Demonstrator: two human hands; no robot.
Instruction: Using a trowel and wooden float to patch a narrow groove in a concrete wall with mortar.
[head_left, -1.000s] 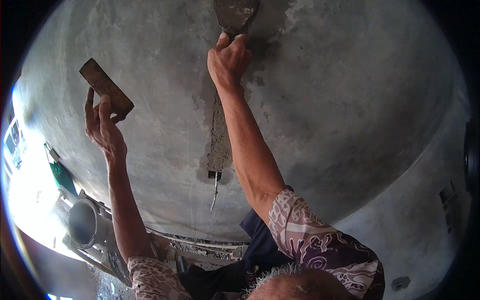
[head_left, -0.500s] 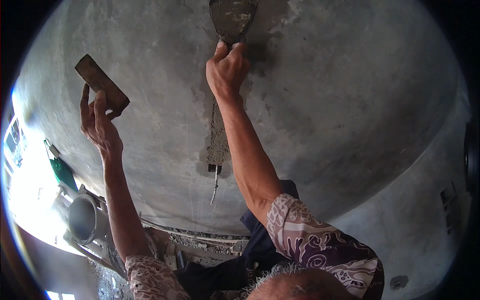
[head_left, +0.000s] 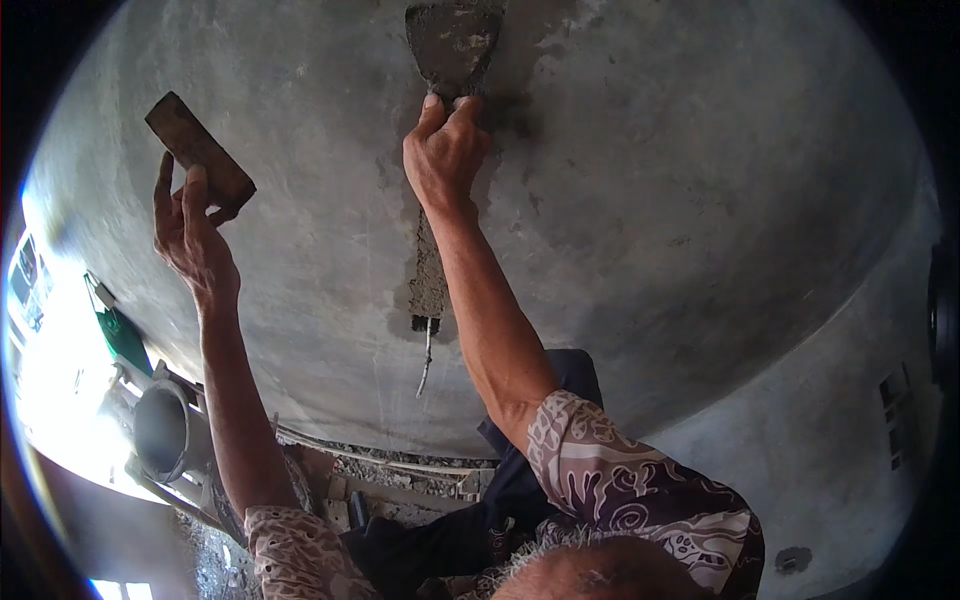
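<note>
On the grey plastered wall (head_left: pixel 680 170), a vertical strip of rough damp mortar (head_left: pixel 427 270) ends at a dark square hole (head_left: pixel 422 323) with a thin white conduit (head_left: pixel 425 365) hanging from it. My right hand (head_left: pixel 445 150) grips a mortar-smeared trowel (head_left: pixel 450 45) at the strip's top; the blade lies on or close to the wall. My left hand (head_left: pixel 195 225) holds a flat dark wooden block (head_left: pixel 200 150) up at the left, its fingers curled around the lower part; whether it touches the wall is unclear.
At lower left are a grey cylindrical container (head_left: pixel 165 430), metal bars and a green object (head_left: pixel 120 335) beside bright glare. Rubble (head_left: pixel 400 480) lies along the wall's foot, past my dark-clothed leg (head_left: pixel 570 375). Another wall surface (head_left: pixel 800 450) curves away at right, with small dark openings (head_left: pixel 893 410).
The trowel and my right hand have moved down and slightly left. My left hand and the wooden block have shifted a little up and left.
</note>
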